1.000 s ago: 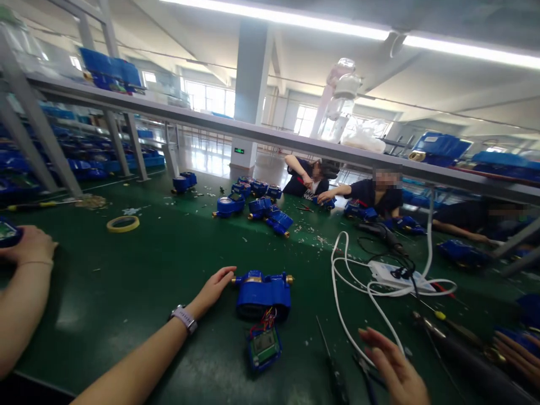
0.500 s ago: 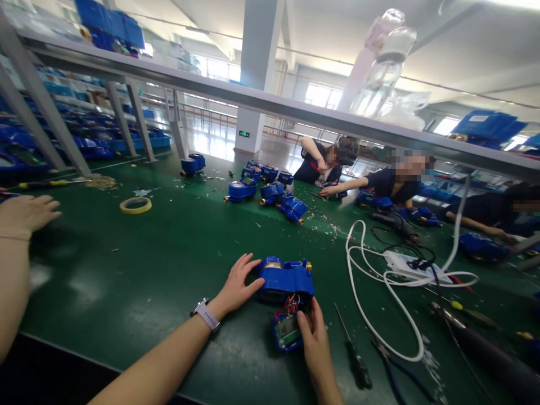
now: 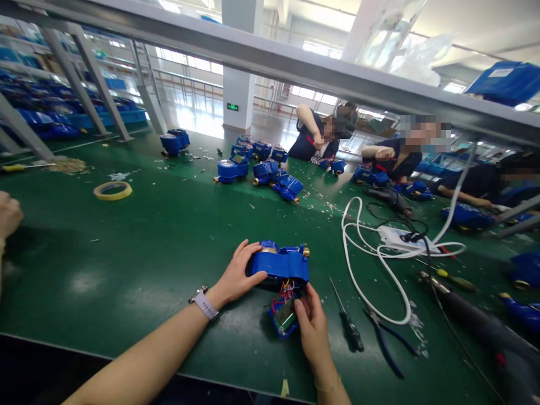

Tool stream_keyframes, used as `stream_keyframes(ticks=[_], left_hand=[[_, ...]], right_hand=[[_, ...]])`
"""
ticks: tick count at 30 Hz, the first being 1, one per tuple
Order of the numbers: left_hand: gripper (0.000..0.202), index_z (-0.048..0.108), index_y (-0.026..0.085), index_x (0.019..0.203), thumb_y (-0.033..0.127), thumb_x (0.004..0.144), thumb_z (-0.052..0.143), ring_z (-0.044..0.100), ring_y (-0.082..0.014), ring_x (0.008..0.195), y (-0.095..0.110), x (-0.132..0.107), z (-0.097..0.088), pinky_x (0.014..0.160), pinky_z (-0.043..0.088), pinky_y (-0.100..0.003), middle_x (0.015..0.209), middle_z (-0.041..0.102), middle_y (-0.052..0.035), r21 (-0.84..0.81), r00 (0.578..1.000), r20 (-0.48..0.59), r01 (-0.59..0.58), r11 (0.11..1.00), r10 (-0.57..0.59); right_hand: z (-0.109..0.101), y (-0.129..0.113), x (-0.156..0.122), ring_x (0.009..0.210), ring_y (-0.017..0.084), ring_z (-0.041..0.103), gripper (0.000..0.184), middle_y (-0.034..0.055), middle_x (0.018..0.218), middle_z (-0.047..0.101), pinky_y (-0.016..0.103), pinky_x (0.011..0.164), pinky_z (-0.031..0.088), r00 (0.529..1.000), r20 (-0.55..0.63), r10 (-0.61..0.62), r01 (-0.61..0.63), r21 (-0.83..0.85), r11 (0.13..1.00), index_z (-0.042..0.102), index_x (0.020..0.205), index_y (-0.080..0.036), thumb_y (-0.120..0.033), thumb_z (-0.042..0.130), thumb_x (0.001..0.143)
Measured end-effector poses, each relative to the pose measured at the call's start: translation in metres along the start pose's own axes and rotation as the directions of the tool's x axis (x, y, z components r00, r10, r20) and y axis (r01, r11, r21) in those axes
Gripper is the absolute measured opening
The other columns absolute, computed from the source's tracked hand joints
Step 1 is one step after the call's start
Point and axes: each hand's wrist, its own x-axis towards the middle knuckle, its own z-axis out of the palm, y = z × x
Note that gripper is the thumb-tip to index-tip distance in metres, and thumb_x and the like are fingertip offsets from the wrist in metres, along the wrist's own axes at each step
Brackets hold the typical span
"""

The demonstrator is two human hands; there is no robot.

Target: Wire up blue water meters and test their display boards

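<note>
A blue water meter [image 3: 280, 265] with a brass fitting lies on the green bench in front of me. My left hand [image 3: 236, 277] grips its left end, fingers over the top and thumb along the near side. Red, yellow and white wires run from the meter to a small blue display module [image 3: 284, 319] with a green circuit board. My right hand [image 3: 313, 329] holds this module by its right edge, thumb on top; its other fingers are partly hidden. To the right lie a screwdriver [image 3: 348, 323] and dark-handled pliers [image 3: 387, 340].
A white cable [image 3: 346, 247] loops around a power strip [image 3: 405, 239]. A black heat tool [image 3: 472, 320] lies at right. A tape roll [image 3: 112, 191] is at left, near another person's hand [image 3: 8, 215]. Several blue meters [image 3: 265, 171] and co-workers are across the bench; a shelf beam [image 3: 270, 50] crosses above.
The view has tilted down and shifted slightly. Both hands keep their hold on the meter and module. The person's hand at left has drawn back, and a co-worker across has pulled an arm in.
</note>
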Motion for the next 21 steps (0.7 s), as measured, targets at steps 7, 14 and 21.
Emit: stream_keyframes(ticks=[7, 14, 21], left_hand=[[0.053, 0.05, 0.019, 0.122, 0.045, 0.08, 0.067, 0.039, -0.0329, 0.137, 0.01, -0.003, -0.001, 0.113, 0.031, -0.053, 0.14, 0.049, -0.0163, 0.037, 0.998, -0.034, -0.042, 0.998, 0.044], [0.054, 0.048, 0.017, 0.126, 0.045, 0.082, 0.064, 0.041, -0.0314, 0.135, 0.012, -0.006, -0.002, 0.113, 0.032, -0.051, 0.141, 0.048, -0.0171, 0.103, 0.998, -0.017, -0.058, 0.993, 0.06], [0.03, 0.056, 0.02, 0.119, 0.031, 0.09, 0.055, 0.051, -0.0269, 0.125, 0.047, -0.01, -0.016, 0.106, 0.041, -0.049, 0.123, 0.06, -0.0116, 0.116, 0.931, -0.204, -0.283, 0.952, 0.301]], right_hand=[[-0.001, -0.005, 0.002, 0.134, 0.03, 0.042, 0.065, 0.0131, 0.144, 0.046, 0.048, 0.112, 0.035, 0.999, -0.027, -0.025, 0.025, 0.008, 1.0, 0.047, 0.136, -0.018, -0.054, 0.062, 0.083], [-0.003, -0.004, 0.002, 0.132, 0.028, 0.043, 0.057, 0.0118, 0.14, 0.05, 0.048, 0.114, 0.03, 0.997, -0.062, -0.042, 0.039, -0.044, 0.998, 0.05, 0.133, -0.019, -0.054, 0.056, 0.088], [-0.003, 0.001, 0.004, 0.128, 0.027, 0.047, 0.052, 0.0104, 0.14, 0.05, 0.048, 0.112, 0.032, 0.994, -0.086, -0.069, 0.064, -0.057, 0.996, 0.05, 0.134, -0.02, -0.054, 0.044, 0.095]])
